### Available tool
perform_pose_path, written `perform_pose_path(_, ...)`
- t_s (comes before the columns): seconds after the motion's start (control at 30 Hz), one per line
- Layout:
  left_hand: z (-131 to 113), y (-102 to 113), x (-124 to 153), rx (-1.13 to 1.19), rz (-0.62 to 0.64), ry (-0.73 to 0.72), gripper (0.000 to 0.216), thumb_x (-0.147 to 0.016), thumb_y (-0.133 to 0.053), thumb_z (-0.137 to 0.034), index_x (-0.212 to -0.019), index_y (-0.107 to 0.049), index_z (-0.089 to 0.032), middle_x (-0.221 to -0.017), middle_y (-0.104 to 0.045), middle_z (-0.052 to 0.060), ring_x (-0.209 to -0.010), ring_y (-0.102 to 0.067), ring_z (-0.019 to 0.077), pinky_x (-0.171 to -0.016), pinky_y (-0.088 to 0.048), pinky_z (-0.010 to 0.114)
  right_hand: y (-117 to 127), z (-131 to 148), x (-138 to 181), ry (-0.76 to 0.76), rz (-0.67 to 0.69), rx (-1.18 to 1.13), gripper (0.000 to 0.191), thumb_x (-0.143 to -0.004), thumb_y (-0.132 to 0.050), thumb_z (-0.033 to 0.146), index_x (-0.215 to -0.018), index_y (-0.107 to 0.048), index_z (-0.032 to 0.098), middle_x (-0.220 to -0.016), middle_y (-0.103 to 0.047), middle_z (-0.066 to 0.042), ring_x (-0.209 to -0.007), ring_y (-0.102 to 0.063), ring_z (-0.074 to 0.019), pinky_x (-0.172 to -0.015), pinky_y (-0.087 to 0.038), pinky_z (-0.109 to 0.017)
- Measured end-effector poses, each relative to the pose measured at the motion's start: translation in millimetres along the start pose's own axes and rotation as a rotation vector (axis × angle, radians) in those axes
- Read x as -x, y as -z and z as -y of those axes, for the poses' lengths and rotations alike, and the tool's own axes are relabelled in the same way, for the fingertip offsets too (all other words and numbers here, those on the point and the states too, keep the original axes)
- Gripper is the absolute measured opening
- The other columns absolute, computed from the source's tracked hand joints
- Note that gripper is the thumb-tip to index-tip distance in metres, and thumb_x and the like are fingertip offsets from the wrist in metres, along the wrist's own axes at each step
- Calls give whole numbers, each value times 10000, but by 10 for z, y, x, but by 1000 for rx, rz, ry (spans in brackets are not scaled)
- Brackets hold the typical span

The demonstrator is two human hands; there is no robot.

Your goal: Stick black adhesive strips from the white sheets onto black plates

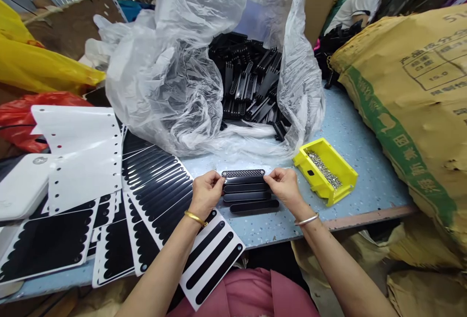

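- Head view: left hand (207, 191) and right hand (286, 189) pinch opposite ends of the patterned black strip (243, 173); whether they also grip the smooth one touching it, I cannot tell.
- It lies farthest in a row of smooth black strips (247, 197) over the table (268, 232), before the plastic bag (164, 88).
- Probably light, stiff plastic; glossy sides may slip.
- Best held by its ends.
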State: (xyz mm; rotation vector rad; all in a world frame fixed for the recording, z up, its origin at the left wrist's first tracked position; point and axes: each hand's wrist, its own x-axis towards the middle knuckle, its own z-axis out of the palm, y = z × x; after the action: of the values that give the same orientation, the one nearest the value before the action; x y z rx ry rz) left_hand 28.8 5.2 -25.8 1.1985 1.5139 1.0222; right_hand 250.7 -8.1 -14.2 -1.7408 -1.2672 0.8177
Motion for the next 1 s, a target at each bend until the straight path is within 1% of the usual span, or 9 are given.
perform_pose_path(0.17, -4, 2, -2, -7, -5, 8, 192, -659, -645, -333, -555, -592, -181, -436, -528, -38, -398, -547, 115, -392, -408, 188, -17, 26, 35, 154, -56, 300, 221, -680, -611, 239, -473, -539, 210, -444, -550, -7, -436, -472, -134, -482, -335, -266)
perform_pose_path(0.3, 8, 2, -6, -16, -3, -1, 185, -665, -643, -328, -563, -598, -181, -435, -527, -38, -406, -544, 115, -399, -414, 190, -24, 8, 64, 238, -74, 428, 224, -706, -603, 217, -499, -518, 214, -502, -583, -26, -487, -510, -152, -529, -359, -278)
perform_pose_path(0.47, 27, -4, -9, 4, -9, -10, 186, -667, -650, -333, -569, -601, -182, -439, -524, -42, -408, -536, 112, -396, -397, 187, -32, -17, 71, 208, -52, 448, 210, -716, -605, 216, -523, -523, 214, -521, -596, -27, -486, -526, -157, -518, -366, -271)
perform_pose_path(0.7, 73, -2, -26, -40, -7, -30, 194, -680, -632, -347, -575, -594, -188, -443, -525, -36, -416, -541, 124, -412, -394, 202, -10, 64, 17, 150, 39, 507, 209, -702, -624, 208, -510, -543, 209, -502, -607, -25, -473, -528, -152, -513, -365, -263)
perform_pose_path(0.8, 98, 7, -35, -68, -4, -44, 195, -689, -623, -346, -577, -590, -190, -454, -532, -33, -429, -549, 128, -426, -393, 207, 33, 79, -39, 133, 68, 567, 227, -677, -653, 212, -486, -530, 209, -471, -585, -13, -465, -497, -140, -495, -324, -257)
perform_pose_path(0.87, 111, 12, -39, -73, -2, -50, 198, -693, -619, -346, -574, -587, -192, -455, -529, -33, -432, -549, 128, -433, -392, 208, 74, 56, -78, 115, 61, 585, 296, -652, -695, 251, -442, -489, 211, -433, -548, -5, -448, -457, -129, -472, -276, -259)
perform_pose_path(0.93, 117, 11, -43, -66, 1, -57, 197, -692, -619, -346, -572, -588, -192, -448, -525, -36, -428, -541, 126, -433, -386, 208, 108, 11, -100, 76, 59, 515, 355, -625, -731, 308, -413, -461, 215, -400, -508, 4, -427, -427, -120, -452, -246, -261)
perform_pose_path(1.0, 113, 3, -48, -52, 8, -58, 196, -684, -622, -347, -567, -587, -193, -436, -519, -39, -419, -529, 123, -428, -379, 207, 120, -36, -95, 42, 86, 360, 316, -633, -714, 341, -437, -502, 213, -404, -513, 9, -417, -433, -120, -442, -262, -255)
